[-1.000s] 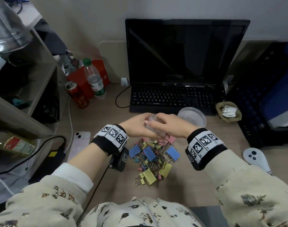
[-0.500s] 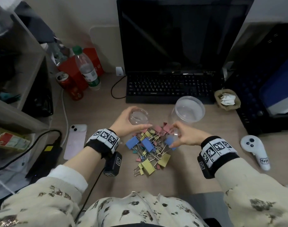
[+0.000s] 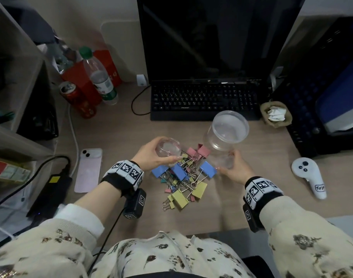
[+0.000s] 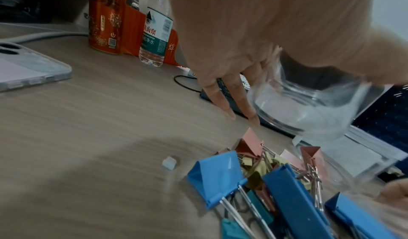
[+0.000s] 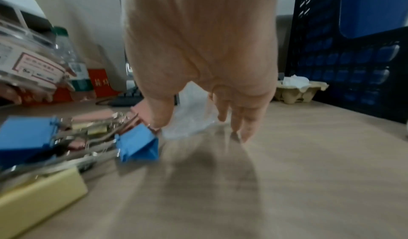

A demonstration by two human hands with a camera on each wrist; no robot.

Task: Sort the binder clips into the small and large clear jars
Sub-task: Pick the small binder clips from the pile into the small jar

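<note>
A heap of binder clips (image 3: 182, 178), blue, yellow, pink and a few teal, lies on the desk (image 3: 115, 133), and everything else is placed from that heap. At its far left edge the left hand (image 3: 151, 155) holds the small clear jar (image 3: 168, 149), thumb and fingers curled round its wall; in the left wrist view the jar's base hangs just above the clips, off the desk. At the heap's far right edge stands the large clear jar (image 3: 226, 133), mouth up, its base just beside two pink clips. The right hand (image 3: 232, 168) reaches to the foot of that jar with fingers pointing down toward the desk. The right wrist view is blurred, so whether those fingers close on the jar or only touch it I cannot tell; the thumb sits just beside a blue clip (image 5: 138, 145).

Beyond the heap lies a black keyboard (image 3: 203, 101) in front of a dark monitor (image 3: 211, 37). Left of the heap lies a pink phone (image 3: 88, 170), face down, and farther back on that side stand a red can (image 3: 78, 100) and a water bottle (image 3: 99, 77). Well to the right of the heap lies a white controller (image 3: 310, 176).
</note>
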